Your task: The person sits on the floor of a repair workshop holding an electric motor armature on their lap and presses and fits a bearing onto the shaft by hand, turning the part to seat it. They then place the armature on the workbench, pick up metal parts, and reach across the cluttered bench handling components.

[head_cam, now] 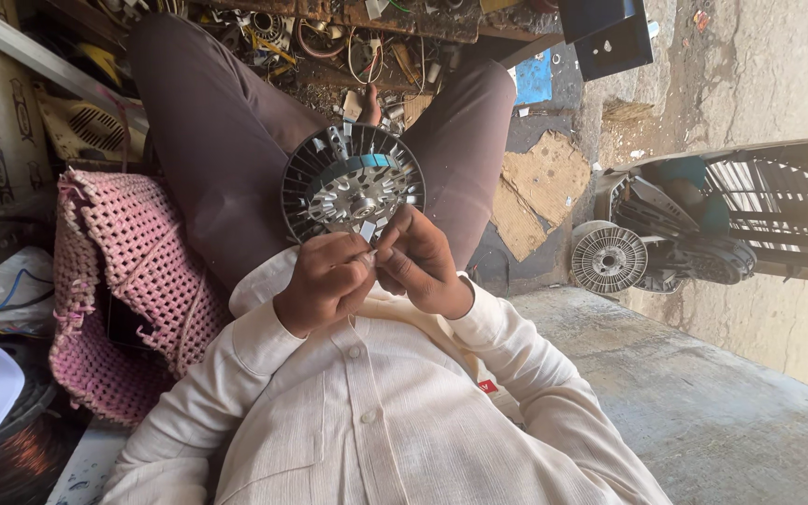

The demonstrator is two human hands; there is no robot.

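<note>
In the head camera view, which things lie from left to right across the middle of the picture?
Pink woven seat → left hand → right hand → torn cardboard pieces → small round ribbed disc → dark fan housing.

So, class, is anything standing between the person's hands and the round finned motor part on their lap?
Nothing visible. The left hand and right hand are already on the near edge of the round finned motor part, fingertips meeting there.
</note>
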